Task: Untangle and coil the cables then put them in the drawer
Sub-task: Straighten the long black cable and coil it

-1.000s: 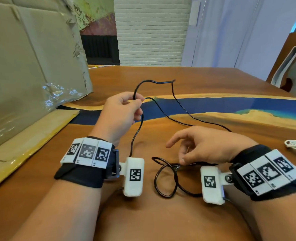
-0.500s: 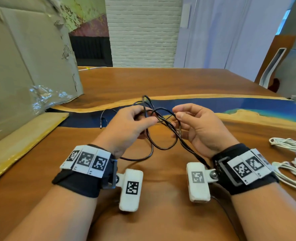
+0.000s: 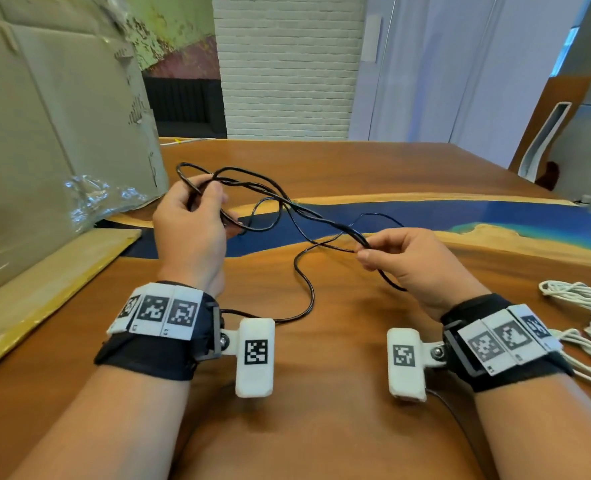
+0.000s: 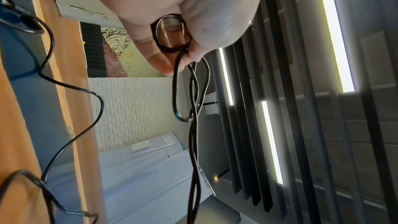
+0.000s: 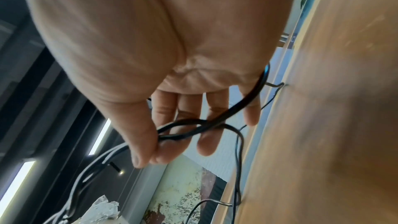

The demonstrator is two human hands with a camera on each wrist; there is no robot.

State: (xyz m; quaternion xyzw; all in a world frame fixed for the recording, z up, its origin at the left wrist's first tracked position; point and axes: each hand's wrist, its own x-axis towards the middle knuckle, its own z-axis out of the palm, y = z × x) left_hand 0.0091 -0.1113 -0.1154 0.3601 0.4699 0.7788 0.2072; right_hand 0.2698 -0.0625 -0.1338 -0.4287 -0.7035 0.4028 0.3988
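A thin black cable [image 3: 289,206] hangs in loose loops between my two hands above the wooden table [image 3: 339,168]. My left hand [image 3: 197,216] is raised at the left and grips a small bundle of loops; the left wrist view shows a tight ring of black cable [image 4: 172,33] held between thumb and fingers of the left hand [image 4: 185,57]. My right hand [image 3: 380,252] pinches several strands lower at the right; in the right wrist view the black cable [image 5: 193,130] runs between thumb and forefinger of the right hand [image 5: 150,152], the other fingers straighter. One strand trails down onto the table [image 3: 308,292].
White cables [image 3: 578,296] lie bundled on the table at the right edge. A large cardboard sheet [image 3: 44,140] leans at the left, with a flat piece [image 3: 44,282] under it. A blue and sand-coloured resin band [image 3: 460,216] crosses the table.
My hands were close together on the bunched cable; they have moved apart. The left hand has risen to the left, the right has gone right, and the loops stretch out between them.
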